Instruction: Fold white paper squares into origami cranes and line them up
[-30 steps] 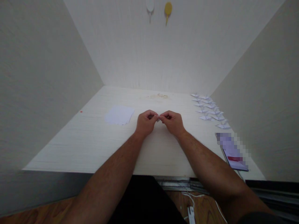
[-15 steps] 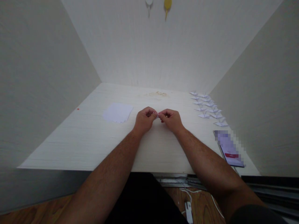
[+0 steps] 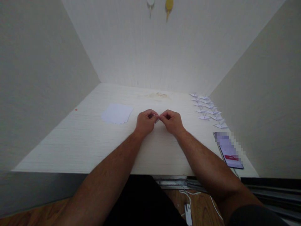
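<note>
Over the middle of the white table, my left hand and my right hand meet at their fingertips. Between them is a small piece of folded white paper, mostly hidden by the fingers. Thumb and forefinger of each hand are pinched on it. Left of my hands lies a loose stack of white paper sheets. Several folded white paper cranes stand in rows toward the right wall.
A phone-like device with a blurred screen lies near the right edge, a cable below it. Two hooks, one yellow, hang on the back wall. A small red spot marks the left side. A white power strip is on the floor.
My fingers have shifted slightly around the folded paper, with the tips closer together. The whole view has moved a little; the stack and the cranes stay in place.
</note>
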{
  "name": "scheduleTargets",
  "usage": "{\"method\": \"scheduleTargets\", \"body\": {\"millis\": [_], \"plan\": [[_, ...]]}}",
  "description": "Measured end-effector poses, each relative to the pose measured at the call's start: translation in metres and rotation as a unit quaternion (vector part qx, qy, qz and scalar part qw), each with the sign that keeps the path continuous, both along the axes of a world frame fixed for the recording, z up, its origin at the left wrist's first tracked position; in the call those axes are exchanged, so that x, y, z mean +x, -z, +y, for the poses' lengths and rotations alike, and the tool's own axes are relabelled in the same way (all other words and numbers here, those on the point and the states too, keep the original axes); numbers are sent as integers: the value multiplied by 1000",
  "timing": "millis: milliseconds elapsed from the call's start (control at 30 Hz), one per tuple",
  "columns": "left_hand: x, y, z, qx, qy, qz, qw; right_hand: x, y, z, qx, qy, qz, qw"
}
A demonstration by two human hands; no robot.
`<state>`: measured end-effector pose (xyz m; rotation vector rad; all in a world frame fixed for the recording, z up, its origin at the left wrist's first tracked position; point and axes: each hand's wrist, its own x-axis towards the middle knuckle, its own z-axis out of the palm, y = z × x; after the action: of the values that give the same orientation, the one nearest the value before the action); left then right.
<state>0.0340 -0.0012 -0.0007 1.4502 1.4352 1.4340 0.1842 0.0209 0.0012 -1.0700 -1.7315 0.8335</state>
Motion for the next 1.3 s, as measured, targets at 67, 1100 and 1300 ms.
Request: {"method": "scheduleTargets", "body": {"millis": [67,1100,1300], "plan": [[2,-1,0,-3,-5,-15,1000,0,0,-1,0,7,1,1000],[-2,1,1,-56,67,-166,982,0,1,3,-71,5,77,994],[1,1,-2,-96,132,-237,958,2,3,5,-40,37,70,996]]}}
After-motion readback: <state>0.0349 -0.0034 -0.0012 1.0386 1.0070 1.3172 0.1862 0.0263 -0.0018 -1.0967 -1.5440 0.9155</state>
